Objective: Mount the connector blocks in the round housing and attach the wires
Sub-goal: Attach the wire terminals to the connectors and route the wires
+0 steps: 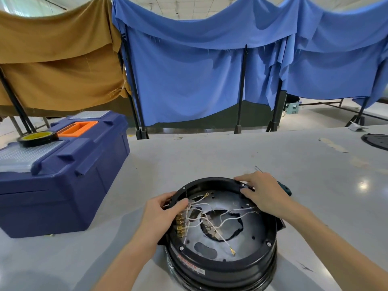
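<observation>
Black round housing (222,267) at lower centre of the frame, open side up, on a grey table (210,156). Grey liner inside, with a ragged dark hole near the middle and white wires (227,219) looping across it. One ring terminal (232,251) lying loose on the liner at lower right, another (206,194) near the far wall.

Left hand (162,215) at the housing's left rim, thumb over the edge and inside, fingers curled round the outside: closed on the rim. Just below the thumb, a row of brass connector terminals (181,224) along the inner left wall, wires running from them toward the centre.

Right hand (263,194) on the upper right rim, fingers spread and lying flat over the edge, palm down. Pressing or grasping: cannot tell. Teal tool handle (285,189) showing from behind that hand, on the table; thin dark tip (258,169) sticking out past the knuckles.

Blue toolbox (63,171) at left of the frame, lid shut, orange handle (77,128) on top, tape roll (37,138) resting on the lid. Black round plate (375,140) at the far right edge. Blue (199,70) and brown (56,59) cloths hung on black frames behind the table.
</observation>
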A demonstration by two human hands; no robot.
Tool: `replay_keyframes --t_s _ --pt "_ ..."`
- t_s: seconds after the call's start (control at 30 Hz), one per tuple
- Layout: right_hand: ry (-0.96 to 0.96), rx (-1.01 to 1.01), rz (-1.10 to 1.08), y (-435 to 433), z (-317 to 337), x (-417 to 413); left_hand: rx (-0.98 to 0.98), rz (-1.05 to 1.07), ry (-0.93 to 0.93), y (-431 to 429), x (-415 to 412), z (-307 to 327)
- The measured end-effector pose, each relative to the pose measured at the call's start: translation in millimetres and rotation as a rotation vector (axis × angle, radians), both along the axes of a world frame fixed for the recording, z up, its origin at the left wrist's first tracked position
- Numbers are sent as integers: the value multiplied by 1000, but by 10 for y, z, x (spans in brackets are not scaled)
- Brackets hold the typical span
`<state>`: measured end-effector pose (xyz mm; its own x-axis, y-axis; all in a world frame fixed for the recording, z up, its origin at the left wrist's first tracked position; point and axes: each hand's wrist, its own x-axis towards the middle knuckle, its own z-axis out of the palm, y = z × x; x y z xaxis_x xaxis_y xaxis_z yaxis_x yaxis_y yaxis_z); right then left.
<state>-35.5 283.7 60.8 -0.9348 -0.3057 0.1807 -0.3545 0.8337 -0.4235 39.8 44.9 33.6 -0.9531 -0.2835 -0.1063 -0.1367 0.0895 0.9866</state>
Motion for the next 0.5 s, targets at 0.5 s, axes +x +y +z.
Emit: replay_keyframes --t_s 0.5 --pt "164 -134 -132 -177 561 -355 406 20 -160 -115 -96 484"
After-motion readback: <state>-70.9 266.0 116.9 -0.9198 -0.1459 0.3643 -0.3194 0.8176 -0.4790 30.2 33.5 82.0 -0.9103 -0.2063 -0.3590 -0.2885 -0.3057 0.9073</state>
